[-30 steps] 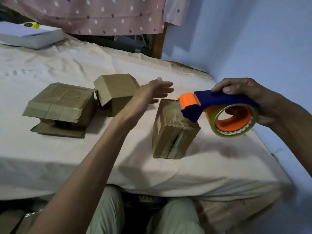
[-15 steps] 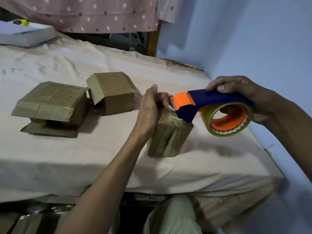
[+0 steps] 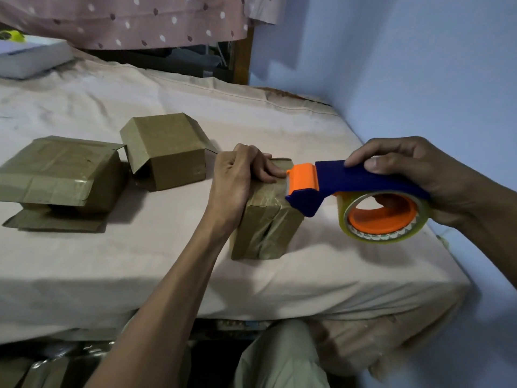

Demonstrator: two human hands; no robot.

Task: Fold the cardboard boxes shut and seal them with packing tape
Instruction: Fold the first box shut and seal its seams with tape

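Head view, reading from the left: a large flat box [image 3: 60,175] is lying with its flaps still loose, a smaller open box [image 3: 167,151] is sitting just beside it, and the taped box [image 3: 267,219] is standing near the bed's front edge [image 3: 251,298]. The left hand [image 3: 237,177] is curling over that box's top, fingers pressing the tape end down. The right hand [image 3: 425,177] is gripping the tape dispenser [image 3: 349,191] by its blue handle, orange head touching the box top. If the left fingers are slipping, the tape is likely wrinkling or lifting. The soft sheet is giving poor footing, and the wall [image 3: 419,79] is crowding the right; open room is lying behind the boxes.
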